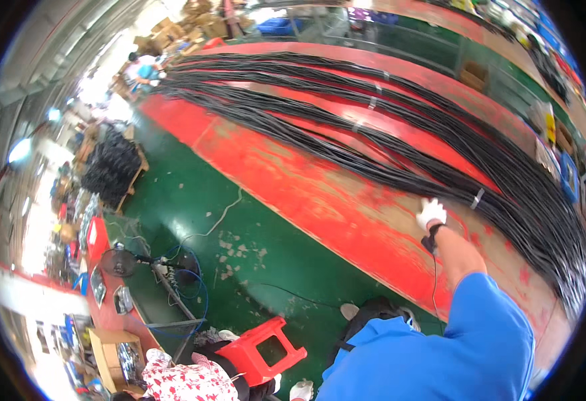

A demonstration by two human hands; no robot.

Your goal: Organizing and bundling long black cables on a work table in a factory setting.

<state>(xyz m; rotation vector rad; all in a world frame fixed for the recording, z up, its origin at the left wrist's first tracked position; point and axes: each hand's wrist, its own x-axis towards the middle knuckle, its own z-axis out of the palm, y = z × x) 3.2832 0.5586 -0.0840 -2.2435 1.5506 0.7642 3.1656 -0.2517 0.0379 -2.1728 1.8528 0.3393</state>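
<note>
My right hand (431,212), in a white glove, hovers over or rests on the worn red table (346,234). Its short-looking fingers seem apart, with nothing visible in them. A black band (432,238) circles the wrist, and a thin cord hangs from it. Just beyond the fingers lie long bundles of black cables (406,172), running from the far left to the near right. Pale ties (478,198) wrap the bundles in places. At the lower edge, beside my blue shirt, my left hand (301,389) shows partly in a white glove; its grip cannot be made out.
A red plastic stool (263,351) stands on the green floor beside a person in a red-and-white patterned top (189,383). To the left are a fan (119,262) and a pallet of black material (111,164). Another person (147,73) is at the table's far end.
</note>
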